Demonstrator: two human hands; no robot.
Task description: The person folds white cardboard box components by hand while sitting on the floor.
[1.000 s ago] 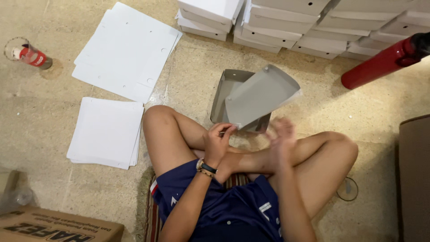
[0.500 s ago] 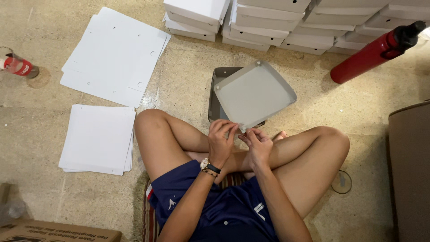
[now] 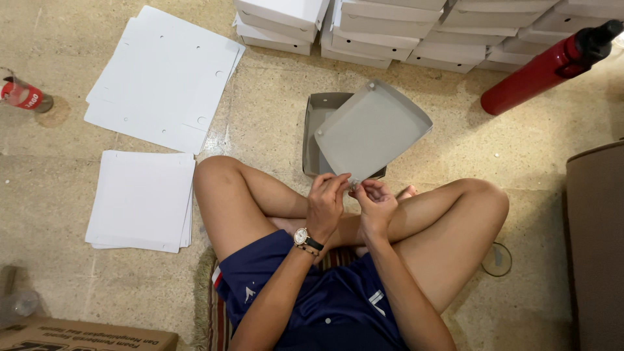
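Note:
I sit cross-legged on the floor with a folded grey cardboard box tray [image 3: 374, 130] tilted up in front of me. My left hand [image 3: 327, 201], with a wristwatch, pinches the tray's near corner. My right hand [image 3: 375, 203] grips the same near edge beside it. Under the tray lies a second grey box half [image 3: 317, 123], open side up, on the floor.
Two stacks of flat white cardboard sheets [image 3: 162, 78] [image 3: 143, 198] lie at the left. Finished white boxes [image 3: 390, 32] are stacked along the far side. A red cylinder [image 3: 546, 68] lies at the right, a red bottle [image 3: 23, 96] at far left, a brown carton [image 3: 84, 338] at bottom left.
The tray was waved up and twisted one second ago; it now sits flatter and steadier. Both hands have come together on its near corner.

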